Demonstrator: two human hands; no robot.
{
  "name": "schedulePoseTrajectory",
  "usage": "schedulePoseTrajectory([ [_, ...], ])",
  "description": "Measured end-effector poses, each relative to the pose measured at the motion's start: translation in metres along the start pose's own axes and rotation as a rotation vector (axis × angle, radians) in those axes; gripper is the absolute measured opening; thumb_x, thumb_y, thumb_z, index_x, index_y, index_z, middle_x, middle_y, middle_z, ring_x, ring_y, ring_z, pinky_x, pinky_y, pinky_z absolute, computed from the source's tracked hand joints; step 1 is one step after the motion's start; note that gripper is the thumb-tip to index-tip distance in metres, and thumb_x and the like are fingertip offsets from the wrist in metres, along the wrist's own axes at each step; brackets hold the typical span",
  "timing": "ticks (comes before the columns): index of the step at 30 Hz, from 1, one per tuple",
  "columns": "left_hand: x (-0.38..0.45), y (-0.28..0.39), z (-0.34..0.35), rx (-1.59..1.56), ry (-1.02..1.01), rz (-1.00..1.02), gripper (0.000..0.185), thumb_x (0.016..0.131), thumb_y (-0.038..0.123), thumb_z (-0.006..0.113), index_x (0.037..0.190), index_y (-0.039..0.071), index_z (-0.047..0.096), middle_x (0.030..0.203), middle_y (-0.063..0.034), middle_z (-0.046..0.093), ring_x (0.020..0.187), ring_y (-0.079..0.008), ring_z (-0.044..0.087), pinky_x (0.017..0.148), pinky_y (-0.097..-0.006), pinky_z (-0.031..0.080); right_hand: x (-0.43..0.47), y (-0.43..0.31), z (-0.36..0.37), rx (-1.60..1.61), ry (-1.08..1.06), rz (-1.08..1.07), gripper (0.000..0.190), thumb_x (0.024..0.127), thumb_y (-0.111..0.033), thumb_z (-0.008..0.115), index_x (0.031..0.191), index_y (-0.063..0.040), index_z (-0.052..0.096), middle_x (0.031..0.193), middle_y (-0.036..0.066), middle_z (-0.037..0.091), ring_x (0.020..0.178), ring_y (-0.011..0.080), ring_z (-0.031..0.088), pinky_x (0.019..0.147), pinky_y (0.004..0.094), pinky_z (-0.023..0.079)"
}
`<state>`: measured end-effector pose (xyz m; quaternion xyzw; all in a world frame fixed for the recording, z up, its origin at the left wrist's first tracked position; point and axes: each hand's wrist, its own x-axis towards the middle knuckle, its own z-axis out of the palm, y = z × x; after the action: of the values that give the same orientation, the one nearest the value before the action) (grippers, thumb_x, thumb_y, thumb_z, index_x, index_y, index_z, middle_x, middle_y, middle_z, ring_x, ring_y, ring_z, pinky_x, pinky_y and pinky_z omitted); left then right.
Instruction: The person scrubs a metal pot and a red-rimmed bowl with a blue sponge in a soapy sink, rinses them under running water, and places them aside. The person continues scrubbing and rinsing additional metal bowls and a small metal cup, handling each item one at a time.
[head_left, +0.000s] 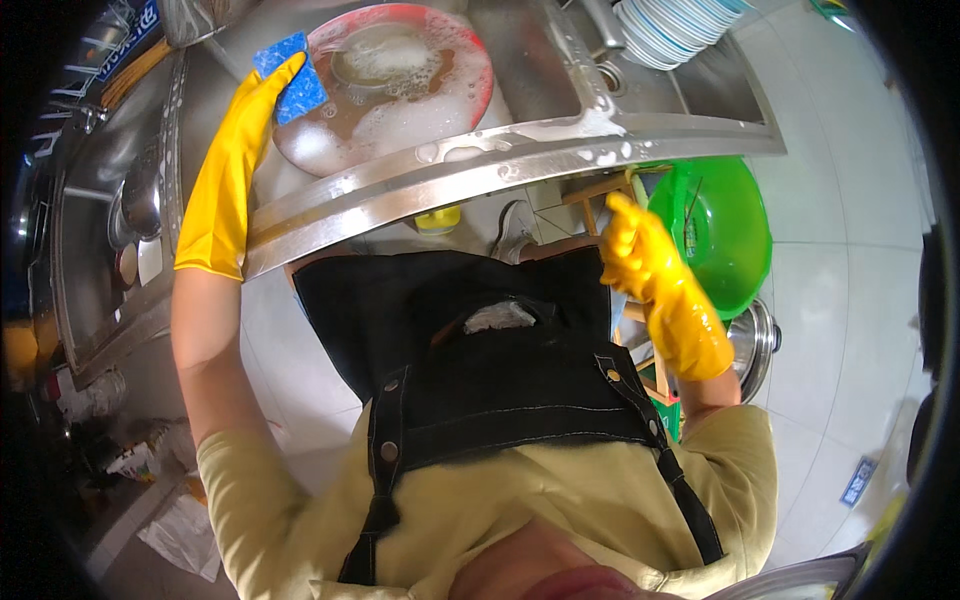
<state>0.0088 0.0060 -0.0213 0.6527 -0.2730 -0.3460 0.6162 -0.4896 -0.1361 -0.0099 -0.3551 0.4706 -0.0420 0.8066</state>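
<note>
My left hand (251, 120), in a yellow rubber glove, grips a blue scouring sponge (301, 96) at the left rim of a red basin (482, 64). Cloudy, foamy water (405, 124) fills the basin, which sits in a stainless steel sink (536, 60). A round dish (346, 69) lies in the water, partly covered by suds. In front of the sink edge, my right hand (637, 251), also gloved in wet yellow rubber, hangs with its fingers curled. Nothing shows in it. Beside it is a green plastic basin (731, 225).
Stacked plates (679, 34) stand in the right sink compartment near a drain (611, 75). The wet steel front edge (450, 169) runs before me. A metal pot lid (752, 345) lies below the green basin. Metal pots (142, 196) fill another sink at left.
</note>
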Motion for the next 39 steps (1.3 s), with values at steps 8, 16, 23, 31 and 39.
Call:
schedulePoseTrajectory([
  [8, -0.047, 0.057, 0.053, -0.458, -0.246, -0.125, 0.054, 0.097, 0.042, 0.063, 0.135, 0.006, 0.053, 0.123, -0.016, 0.066, 0.108, -0.0298, 0.067, 0.097, -0.0465, 0.054, 0.025, -0.121, 0.149, 0.436, -0.41, -0.167, 0.045, 0.103, -0.039, 0.05, 0.09, 0.0, 0.069, 0.085, 0.018, 0.073, 0.073, 0.0278, 0.071, 0.066, 0.0349, 0.058],
  [16, -0.042, 0.049, 0.103, -0.779, -0.324, -0.131, 0.058, 0.102, 0.056, 0.042, 0.147, 0.02, 0.042, 0.139, -0.0064, 0.056, 0.129, -0.0258, 0.054, 0.106, -0.0492, 0.046, 0.127, -0.125, 0.258, -0.473, -0.324, -1.252, 0.042, 0.105, -0.029, 0.047, 0.127, 0.004, 0.06, 0.127, 0.021, 0.064, 0.115, 0.0363, 0.062, 0.105, 0.0408, 0.046],
  [23, -0.002, -0.001, 0.087, -1.095, -0.03, 0.017, 0.059, 0.102, 0.05, 0.046, 0.148, 0.014, 0.038, 0.148, -0.0085, 0.047, 0.131, -0.0319, 0.051, 0.11, -0.0474, 0.043, 0.181, -0.079, 0.274, -1.234, -0.061, -1.761, 0.053, 0.098, -0.023, 0.054, 0.145, -0.002, 0.042, 0.155, 0.023, 0.034, 0.143, 0.0441, 0.03, 0.118, 0.0493, 0.025],
  [31, -0.02, 0.025, 0.098, -0.937, -0.044, -0.103, 0.05, 0.103, 0.045, 0.048, 0.144, 0.016, 0.046, 0.141, -0.0082, 0.054, 0.127, -0.0261, 0.054, 0.103, -0.0482, 0.048, 0.251, -0.152, 0.293, -1.177, 0.046, -1.656, 0.053, 0.091, -0.027, 0.058, 0.137, -0.001, 0.05, 0.14, 0.024, 0.052, 0.129, 0.0492, 0.044, 0.113, 0.0537, 0.03],
  [39, -0.025, 0.031, 0.106, -0.847, -0.013, -0.271, 0.05, 0.105, 0.047, 0.039, 0.142, 0.014, 0.047, 0.136, -0.0132, 0.057, 0.122, -0.0281, 0.058, 0.103, -0.0452, 0.05, 0.203, -0.15, 0.307, -1.703, -0.037, -1.524, 0.056, 0.091, -0.033, 0.06, 0.139, -0.006, 0.051, 0.148, 0.02, 0.047, 0.135, 0.046, 0.041, 0.115, 0.0552, 0.027],
])
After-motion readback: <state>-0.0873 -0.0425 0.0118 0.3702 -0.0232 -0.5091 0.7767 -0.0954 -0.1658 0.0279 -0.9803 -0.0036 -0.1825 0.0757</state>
